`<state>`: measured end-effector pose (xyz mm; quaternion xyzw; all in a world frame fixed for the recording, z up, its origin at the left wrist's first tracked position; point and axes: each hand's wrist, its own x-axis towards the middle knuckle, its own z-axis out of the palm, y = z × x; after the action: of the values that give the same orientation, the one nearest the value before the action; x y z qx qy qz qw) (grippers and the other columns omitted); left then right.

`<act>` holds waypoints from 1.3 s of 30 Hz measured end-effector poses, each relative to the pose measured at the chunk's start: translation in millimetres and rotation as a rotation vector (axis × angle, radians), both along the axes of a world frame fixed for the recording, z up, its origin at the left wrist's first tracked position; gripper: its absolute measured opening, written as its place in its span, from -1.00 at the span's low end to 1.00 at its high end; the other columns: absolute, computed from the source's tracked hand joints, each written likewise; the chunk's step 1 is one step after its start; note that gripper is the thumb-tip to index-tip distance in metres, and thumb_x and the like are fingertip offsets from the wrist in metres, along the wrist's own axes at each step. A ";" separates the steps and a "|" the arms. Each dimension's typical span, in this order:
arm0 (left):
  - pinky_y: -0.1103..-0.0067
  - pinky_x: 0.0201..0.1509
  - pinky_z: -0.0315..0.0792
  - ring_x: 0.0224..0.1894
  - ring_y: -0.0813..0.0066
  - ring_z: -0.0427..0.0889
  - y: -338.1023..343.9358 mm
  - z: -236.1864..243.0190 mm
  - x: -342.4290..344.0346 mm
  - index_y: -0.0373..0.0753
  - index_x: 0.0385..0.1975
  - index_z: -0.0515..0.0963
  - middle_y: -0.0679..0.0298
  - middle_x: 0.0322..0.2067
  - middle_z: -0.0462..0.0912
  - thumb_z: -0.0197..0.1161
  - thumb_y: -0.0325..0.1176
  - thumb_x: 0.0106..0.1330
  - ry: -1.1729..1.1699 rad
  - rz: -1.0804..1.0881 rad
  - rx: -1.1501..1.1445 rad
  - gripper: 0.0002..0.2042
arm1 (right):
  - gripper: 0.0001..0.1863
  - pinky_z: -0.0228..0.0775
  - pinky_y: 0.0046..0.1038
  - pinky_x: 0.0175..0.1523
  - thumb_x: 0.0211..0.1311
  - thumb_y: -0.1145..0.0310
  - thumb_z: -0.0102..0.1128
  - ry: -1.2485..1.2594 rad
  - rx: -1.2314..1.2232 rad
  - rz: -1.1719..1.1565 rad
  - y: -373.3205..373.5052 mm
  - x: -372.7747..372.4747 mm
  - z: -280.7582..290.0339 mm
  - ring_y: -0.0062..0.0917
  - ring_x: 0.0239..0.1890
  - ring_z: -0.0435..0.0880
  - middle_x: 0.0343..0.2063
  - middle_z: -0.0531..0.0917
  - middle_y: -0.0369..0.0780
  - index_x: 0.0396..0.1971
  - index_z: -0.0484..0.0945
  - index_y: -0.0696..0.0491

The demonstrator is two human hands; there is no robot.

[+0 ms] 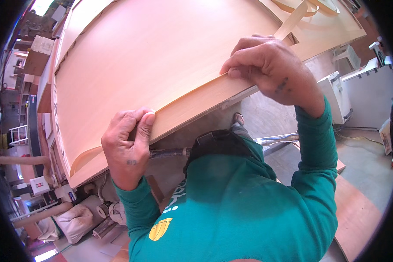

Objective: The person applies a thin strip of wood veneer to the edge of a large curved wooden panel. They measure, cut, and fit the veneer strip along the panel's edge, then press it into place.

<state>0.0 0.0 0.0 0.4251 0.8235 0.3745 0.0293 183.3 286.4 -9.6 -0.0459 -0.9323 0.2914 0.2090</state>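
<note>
The left hand (129, 139) is closed in a narrow pinch: the thumb and the bent index finger meet, and they hold a thin wooden strip (192, 98). The right hand (266, 65), which is farther from the body, holds the same strip also with thumb and fingers, the other fingers being curled. How hard each hand presses, I cannot tell.

Between the two hands the strip runs rather straight, along the near edge of a large pale wooden panel (153, 56). Its upper edge makes a thin yellowish line there. Past the left hand, the strip bends in a soft curl near the left corner of the panel. Past the right hand, a flat length of similar wood goes up and away, toward some curled strips (308, 9) at the upper right; whether all this is one piece, I cannot tell. Along the left side of the panel there are dark marks.

Both forearms are in the sleeves of a green shirt (231, 196), which has a yellow print. Below the panel edge, a foot in a sandal (238, 118) stands on the grey floor (270, 114). To the right is a grey cabinet (371, 98), and at the lower right lies a wooden board (358, 214). To the left are a brown box (38, 54) and, lower, a pale sack (76, 220).
</note>
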 end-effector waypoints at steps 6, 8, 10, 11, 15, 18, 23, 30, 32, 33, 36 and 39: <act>0.49 -0.11 0.55 -0.24 0.37 0.71 14.6 -0.8 -7.7 -0.39 -0.09 0.83 0.11 -0.24 0.79 0.52 -0.40 0.51 0.014 -0.097 0.015 -0.83 | -0.84 0.51 -0.21 0.11 0.48 0.32 0.39 -0.027 0.139 -0.081 14.6 22.4 1.4 -0.23 -0.06 0.73 -0.24 0.77 -0.17 -0.14 0.85 0.06; 0.49 -0.11 0.55 -0.24 0.37 0.71 12.9 1.8 -7.0 -0.40 -0.09 0.82 0.11 -0.25 0.79 0.51 -0.42 0.52 0.023 -0.089 0.002 -0.84 | -0.85 0.51 -0.17 0.13 0.46 0.31 0.40 -0.019 0.146 -0.080 14.1 20.1 1.1 -0.19 -0.06 0.75 -0.26 0.78 -0.16 -0.19 0.85 0.06; 0.48 -0.10 0.54 -0.24 0.37 0.70 14.2 4.3 -3.8 -0.40 -0.09 0.81 0.11 -0.26 0.78 0.49 -0.43 0.53 0.010 -0.078 -0.016 -0.85 | -0.85 0.53 -0.11 0.16 0.41 0.30 0.43 -0.017 0.150 -0.088 13.0 16.3 4.0 -0.13 -0.06 0.79 -0.29 0.80 -0.13 -0.28 0.84 0.06; 0.48 -0.10 0.53 -0.24 0.37 0.69 13.5 3.6 -3.4 -0.40 -0.10 0.80 0.12 -0.27 0.77 0.48 -0.44 0.53 0.011 -0.081 -0.021 -0.86 | -0.86 0.53 -0.11 0.16 0.40 0.31 0.43 -0.010 0.136 -0.088 11.3 16.0 3.5 -0.13 -0.07 0.79 -0.30 0.79 -0.14 -0.29 0.84 0.05; 0.47 -0.13 0.48 -0.28 0.36 0.61 15.1 2.4 -4.9 -0.39 -0.12 0.76 0.15 -0.31 0.69 0.41 -0.45 0.57 0.040 -0.112 -0.036 -0.88 | -0.91 0.52 -0.14 0.16 0.36 0.38 0.42 0.012 0.107 -0.136 2.7 18.7 3.7 -0.19 -0.10 0.78 -0.31 0.78 -0.18 -0.33 0.83 0.04; 0.46 -0.16 0.47 -0.32 0.36 0.58 15.9 3.0 -5.3 -0.38 -0.12 0.73 0.14 -0.30 0.66 0.40 -0.42 0.58 0.043 -0.117 -0.064 -0.87 | -0.98 0.50 -0.19 0.14 0.33 0.44 0.46 0.083 0.108 -0.160 1.0 19.9 -5.7 -0.21 -0.13 0.73 -0.32 0.75 -0.23 -0.31 0.82 0.04; 0.43 -0.08 0.56 -0.26 0.33 0.66 22.4 24.6 -4.9 -0.40 -0.07 0.73 0.14 -0.28 0.69 0.48 -0.30 0.53 -0.147 -0.098 -0.240 -0.75 | -0.93 0.45 -0.24 0.20 0.16 0.49 0.42 0.133 0.163 -0.163 3.2 20.4 -9.5 -0.28 -0.14 0.70 -0.36 0.70 -0.33 -0.40 0.78 -0.03; 0.35 0.04 0.63 -0.15 0.29 0.76 67.3 53.6 11.3 -0.35 -0.01 0.76 0.05 -0.20 0.76 0.53 -0.26 0.49 0.136 -0.233 -0.304 -0.71 | -0.86 0.34 -0.18 0.36 -0.05 0.42 0.46 0.096 0.145 -0.124 5.3 17.6 -13.1 -0.33 -0.06 0.69 -0.28 0.67 -0.30 -0.40 0.78 -0.03; 0.36 0.03 0.64 -0.15 0.29 0.77 92.4 50.3 33.0 -0.35 -0.01 0.76 0.03 -0.19 0.78 0.53 -0.32 0.48 0.223 -0.292 -0.248 -0.75 | -0.85 0.33 -0.18 0.38 -0.05 0.43 0.46 0.072 0.134 -0.082 5.3 17.1 -7.7 -0.33 -0.03 0.68 -0.27 0.67 -0.30 -0.39 0.78 -0.02; 0.37 0.01 0.64 -0.16 0.29 0.77 114.3 44.1 42.4 -0.34 -0.02 0.77 0.03 -0.20 0.79 0.52 -0.37 0.47 0.166 -0.341 -0.230 -0.78 | -0.84 0.33 -0.17 0.39 -0.06 0.43 0.46 0.056 0.130 -0.079 7.3 17.8 -8.5 -0.33 -0.02 0.68 -0.26 0.66 -0.29 -0.39 0.78 -0.02; 0.42 -0.04 0.63 -0.21 0.31 0.77 136.3 31.4 60.6 -0.34 -0.06 0.78 0.06 -0.24 0.80 0.53 -0.48 0.44 -0.069 -0.238 -0.181 -0.84 | -0.84 0.28 -0.12 0.44 -0.04 0.45 0.46 0.063 0.081 -0.052 10.2 18.4 -7.3 -0.33 0.01 0.67 -0.26 0.65 -0.29 -0.38 0.78 -0.02; 0.47 -0.10 0.61 -0.26 0.38 0.75 128.1 13.3 63.1 -0.34 -0.15 0.80 0.13 -0.29 0.81 0.55 -0.51 0.41 -0.135 -0.129 -0.094 -0.89 | -0.82 0.26 -0.09 0.46 -0.02 0.45 0.46 0.052 0.092 -0.036 11.0 19.0 -6.2 -0.33 0.00 0.67 -0.27 0.65 -0.30 -0.35 0.80 -0.04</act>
<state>63.1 128.1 13.3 0.4493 0.8071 0.3607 0.1288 202.3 297.3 -15.9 -0.0452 -0.9381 0.2455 0.2402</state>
